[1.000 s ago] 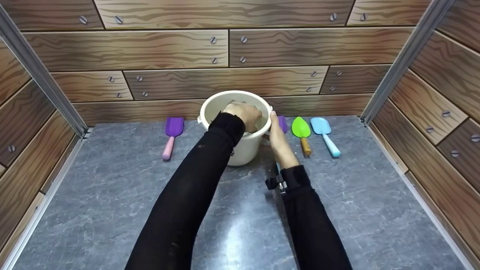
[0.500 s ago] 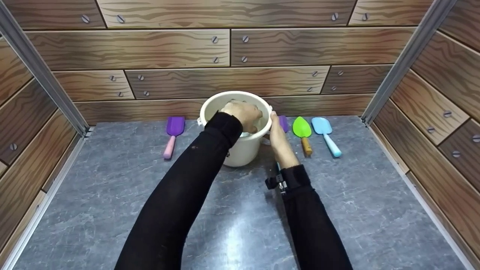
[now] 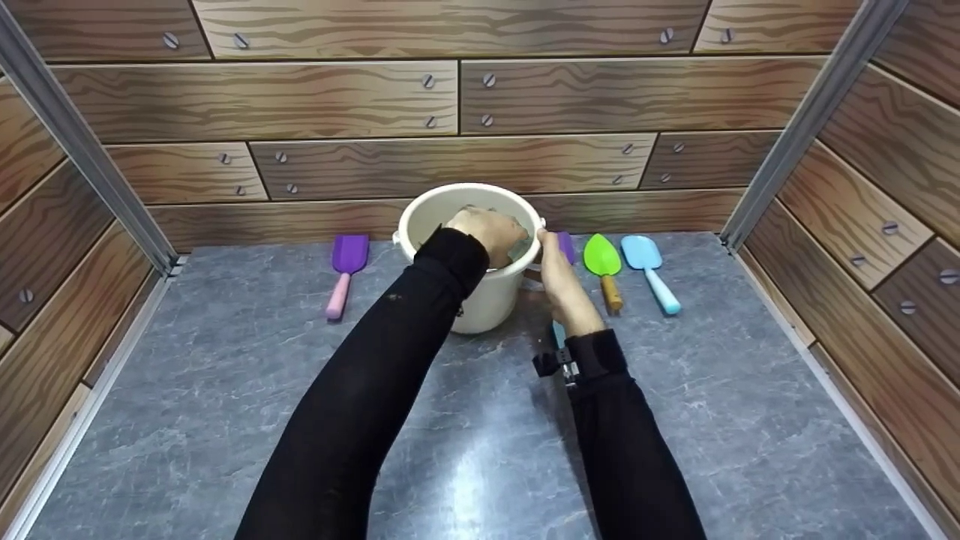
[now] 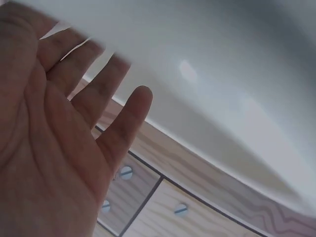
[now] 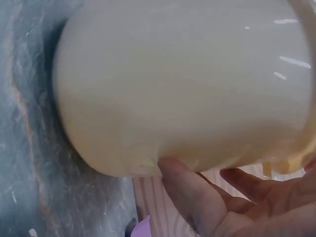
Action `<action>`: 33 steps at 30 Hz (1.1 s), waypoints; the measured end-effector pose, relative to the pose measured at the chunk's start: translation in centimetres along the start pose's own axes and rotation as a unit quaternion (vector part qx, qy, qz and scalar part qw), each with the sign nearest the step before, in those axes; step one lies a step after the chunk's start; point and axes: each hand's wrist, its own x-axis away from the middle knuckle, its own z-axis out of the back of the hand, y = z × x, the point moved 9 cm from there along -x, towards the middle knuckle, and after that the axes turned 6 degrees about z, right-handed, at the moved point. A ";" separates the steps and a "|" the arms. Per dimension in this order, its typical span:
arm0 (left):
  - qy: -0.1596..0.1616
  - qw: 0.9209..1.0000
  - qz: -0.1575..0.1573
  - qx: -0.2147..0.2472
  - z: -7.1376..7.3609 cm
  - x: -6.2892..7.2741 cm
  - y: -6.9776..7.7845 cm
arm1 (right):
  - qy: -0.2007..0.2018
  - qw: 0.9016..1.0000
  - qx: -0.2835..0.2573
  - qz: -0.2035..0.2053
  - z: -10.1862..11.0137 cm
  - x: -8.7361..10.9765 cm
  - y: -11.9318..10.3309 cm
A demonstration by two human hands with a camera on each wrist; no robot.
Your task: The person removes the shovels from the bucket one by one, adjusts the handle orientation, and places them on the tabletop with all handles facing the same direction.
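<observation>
A cream bucket [image 3: 480, 307] stands upright near the back wall. My left hand [image 3: 487, 229] reaches down inside it, its back turned up; a small grey-green patch [image 3: 519, 249] shows beside the fingers. In the left wrist view the palm of the left hand [image 4: 59, 143] is bare, its fingers extended near the white wall of the bucket [image 4: 197, 103], several fingertips hidden. My right hand [image 3: 559, 274] lies along the bucket's right outer side, just below the rim. In the right wrist view the right hand [image 5: 232, 197] touches the bucket's side [image 5: 177, 89] with extended fingers.
A purple shovel [image 3: 349, 259] with a pink handle lies left of the bucket. On the right lie a partly hidden purple shovel [image 3: 565, 246], a green trowel [image 3: 602, 256] and a light-blue shovel [image 3: 642, 253]. Something teal [image 3: 559, 333] shows beside the right wrist. Wood-patterned walls [image 3: 360, 101] enclose the grey surface.
The left hand has shifted slightly inside the bucket, and the grey-green patch shows more beside its fingers. The right hand stays at the bucket's side, with its wrist slightly lower.
</observation>
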 end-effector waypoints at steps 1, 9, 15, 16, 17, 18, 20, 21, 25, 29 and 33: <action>-0.006 1.000 0.001 0.003 -0.1 0.0 0.0 | -0.003 1.000 -0.001 -0.006 0.0 0.1 0.0; -0.008 1.000 -0.011 0.002 -0.9 -0.6 -0.2 | -0.005 0.999 -0.031 -0.021 0.4 0.4 0.4; -0.021 0.999 -0.038 -0.022 -0.1 0.7 0.6 | 0.002 0.999 -0.045 -0.017 0.0 0.5 0.3; -0.020 0.999 -0.042 -0.028 -0.2 0.6 0.6 | 0.004 0.999 -0.044 -0.016 0.0 0.6 0.3; -0.018 0.998 -0.046 -0.034 -0.2 0.6 0.7 | 0.005 0.999 -0.044 -0.014 0.0 0.6 0.4; -0.012 0.998 -0.049 -0.041 -0.2 0.5 0.8 | 0.006 0.999 -0.044 -0.013 0.1 0.6 0.4; 0.007 0.997 -0.055 -0.058 -0.2 0.4 0.9 | 0.006 0.999 -0.043 -0.010 0.2 0.7 0.4; 0.018 0.996 -0.058 -0.063 -0.1 0.4 1.0 | 0.005 0.999 -0.043 -0.008 0.3 0.7 0.4; 0.061 0.994 -0.070 -0.065 0.4 0.5 0.9 | -0.005 0.999 -0.042 0.001 0.3 0.7 0.0; 0.092 0.990 -0.099 -0.044 0.6 0.4 0.7 | -0.005 0.999 -0.048 0.002 0.2 0.7 -0.2; 0.105 0.987 -0.122 0.004 0.3 0.1 0.5 | -0.001 0.999 -0.047 0.001 0.3 0.8 0.0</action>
